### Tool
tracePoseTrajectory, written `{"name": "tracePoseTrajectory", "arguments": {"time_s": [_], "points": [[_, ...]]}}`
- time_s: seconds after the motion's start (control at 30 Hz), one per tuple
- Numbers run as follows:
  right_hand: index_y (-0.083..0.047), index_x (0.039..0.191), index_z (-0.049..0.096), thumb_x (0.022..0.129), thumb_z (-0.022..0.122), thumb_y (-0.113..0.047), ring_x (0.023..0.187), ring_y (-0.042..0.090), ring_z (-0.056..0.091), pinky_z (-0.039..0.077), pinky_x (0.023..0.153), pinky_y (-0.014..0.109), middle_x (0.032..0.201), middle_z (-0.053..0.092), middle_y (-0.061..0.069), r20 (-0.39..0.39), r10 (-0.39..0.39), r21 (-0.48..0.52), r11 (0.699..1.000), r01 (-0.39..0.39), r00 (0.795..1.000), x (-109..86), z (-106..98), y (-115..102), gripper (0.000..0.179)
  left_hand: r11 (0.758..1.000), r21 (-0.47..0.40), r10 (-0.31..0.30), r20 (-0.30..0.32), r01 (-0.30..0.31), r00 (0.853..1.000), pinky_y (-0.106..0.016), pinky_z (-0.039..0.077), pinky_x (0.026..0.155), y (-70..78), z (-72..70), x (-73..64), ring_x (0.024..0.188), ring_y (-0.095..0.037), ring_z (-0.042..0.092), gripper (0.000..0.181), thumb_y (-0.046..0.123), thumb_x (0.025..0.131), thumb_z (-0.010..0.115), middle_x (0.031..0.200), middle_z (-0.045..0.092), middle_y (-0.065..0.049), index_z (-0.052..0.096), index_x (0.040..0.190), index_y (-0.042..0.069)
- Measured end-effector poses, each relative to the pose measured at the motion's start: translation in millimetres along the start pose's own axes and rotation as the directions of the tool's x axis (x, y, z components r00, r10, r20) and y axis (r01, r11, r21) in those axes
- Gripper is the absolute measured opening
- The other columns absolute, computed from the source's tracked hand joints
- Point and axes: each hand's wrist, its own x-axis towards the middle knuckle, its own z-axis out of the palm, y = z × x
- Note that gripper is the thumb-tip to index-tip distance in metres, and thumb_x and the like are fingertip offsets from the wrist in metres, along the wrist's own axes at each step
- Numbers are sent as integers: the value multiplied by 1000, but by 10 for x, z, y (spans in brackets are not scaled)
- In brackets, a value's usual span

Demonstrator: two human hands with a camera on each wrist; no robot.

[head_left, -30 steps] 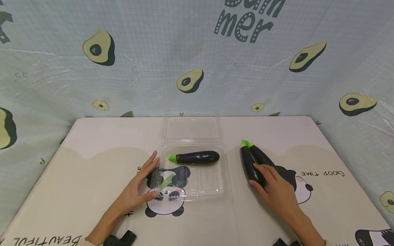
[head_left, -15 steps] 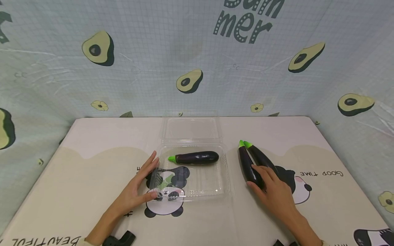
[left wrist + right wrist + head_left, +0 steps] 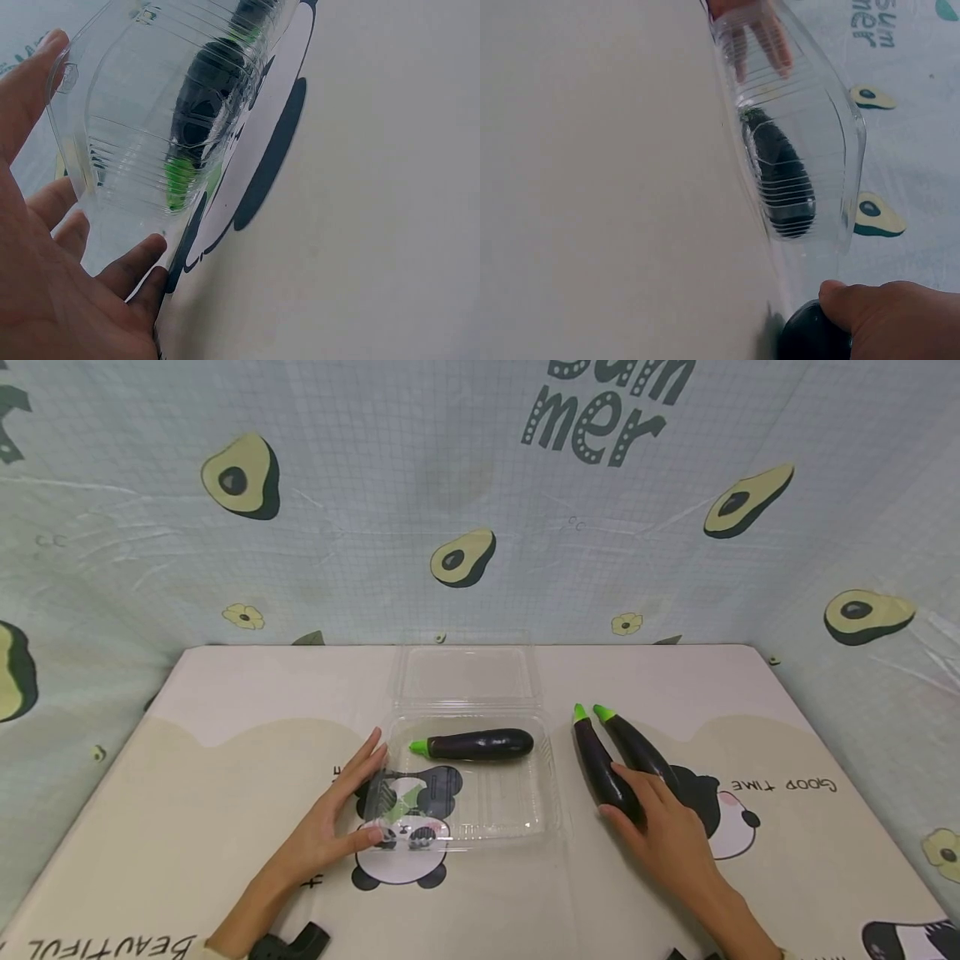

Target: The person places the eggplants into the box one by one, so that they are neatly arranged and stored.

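Observation:
A clear plastic clamshell box [image 3: 487, 835] lies with its lid laid back on the table. Inside, toward the back, rests one dark eggplant [image 3: 483, 744], its green stem pointing left. My left hand [image 3: 330, 822] touches the box's left side with fingers spread and fairly straight; the left wrist view shows its thumb and fingers along the rim. To the right of the box, my right hand [image 3: 667, 835] grips the lower end of a second eggplant [image 3: 600, 764], thumb on its left side. A third eggplant [image 3: 639, 745] lies just right of that one, partly covered by the right hand.
The table [image 3: 247, 777] wears a cream cover printed with pandas and lettering. Behind it hangs a pale curtain [image 3: 360, 527] with avocado prints. The clear lid [image 3: 468, 677] lies flat near the table's back edge.
The eggplant in my right hand has swung left at its stem end, so a gap has opened between it and the eggplant beside it. My left hand and the box stay put.

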Motion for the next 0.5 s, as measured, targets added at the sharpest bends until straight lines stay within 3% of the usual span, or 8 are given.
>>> {"name": "tracePoseTrajectory", "arguments": {"time_s": [0.2,0.5], "points": [[-8,131,56,72,82,-17,64,25,64,52,57,41,114,62,9,-15,-5,37,999,6,1000,-2,4,-4,66,1000,-1,11,-1,-11,1000,-19,9,110,-4,0,7,143,-17,21,86,9,73,71,160,10,-6,31,149,4],[-11,134,54,75,81,-17,91,32,66,52,70,47,118,62,11,13,65,67,996,-66,998,-18,32,-16,65,1000,0,2,1,-2,1000,-20,9,110,-9,-2,0,142,-17,23,86,9,73,71,160,10,-5,31,149,4]]}}
